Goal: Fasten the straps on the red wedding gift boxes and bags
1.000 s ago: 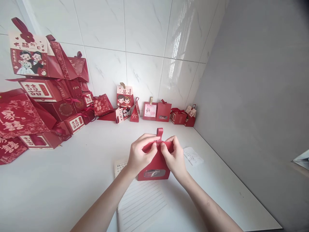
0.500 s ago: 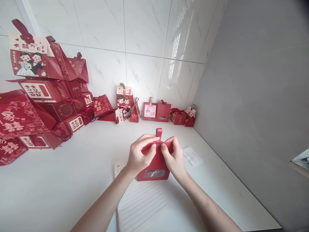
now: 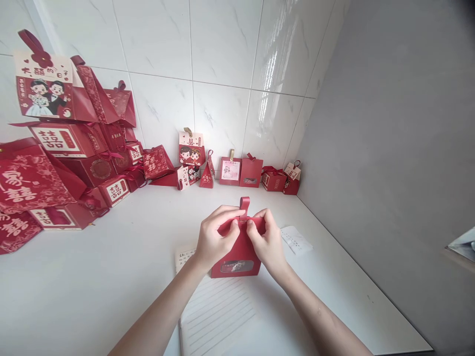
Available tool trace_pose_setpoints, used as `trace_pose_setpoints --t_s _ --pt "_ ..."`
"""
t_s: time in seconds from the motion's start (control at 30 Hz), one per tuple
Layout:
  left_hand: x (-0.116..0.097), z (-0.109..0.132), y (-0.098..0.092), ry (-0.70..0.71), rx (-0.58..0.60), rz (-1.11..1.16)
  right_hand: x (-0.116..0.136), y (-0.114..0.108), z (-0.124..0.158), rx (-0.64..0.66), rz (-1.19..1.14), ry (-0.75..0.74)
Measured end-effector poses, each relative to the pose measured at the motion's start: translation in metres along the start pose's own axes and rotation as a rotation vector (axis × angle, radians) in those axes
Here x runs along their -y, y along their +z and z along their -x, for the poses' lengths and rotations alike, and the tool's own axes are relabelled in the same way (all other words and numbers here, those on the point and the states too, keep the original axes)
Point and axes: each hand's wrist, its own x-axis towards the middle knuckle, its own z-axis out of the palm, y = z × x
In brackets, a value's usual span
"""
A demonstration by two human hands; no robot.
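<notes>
A red gift box (image 3: pixel 241 249) stands upright in front of me, with a clear oval window low on its near face. A red ribbon loop (image 3: pixel 244 203) rises from the middle of its top edge. My left hand (image 3: pixel 218 233) pinches that edge left of the ribbon, thumb on the near face and fingers behind. On the other side my right hand (image 3: pixel 267 238) grips the same edge, its thumb also pressed to the front. Under and beside the box lies an open lined notebook (image 3: pixel 218 316). Both sets of fingertips are partly hidden behind the box top.
Red and white gift boxes (image 3: pixel 55 143) are stacked high at the left. Several smaller boxes (image 3: pixel 230 170) line the tiled wall at the back. A written slip of paper (image 3: pixel 297 240) lies right of my hands. A grey wall (image 3: pixel 371 148) bounds the table on the right.
My left thumb has shifted slightly left along the box's top edge, leaving a little more of the spot below the ribbon visible. Both hands still hold the box in the same place.
</notes>
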Motion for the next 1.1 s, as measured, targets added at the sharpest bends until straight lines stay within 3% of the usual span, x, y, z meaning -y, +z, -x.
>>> trace_pose_setpoints --t_s 1.1 --pt "-0.0003 0.0001 0.0008 0.018 -0.011 -0.017 0.0006 -0.0016 0.0019 0.001 -0.013 -0.011"
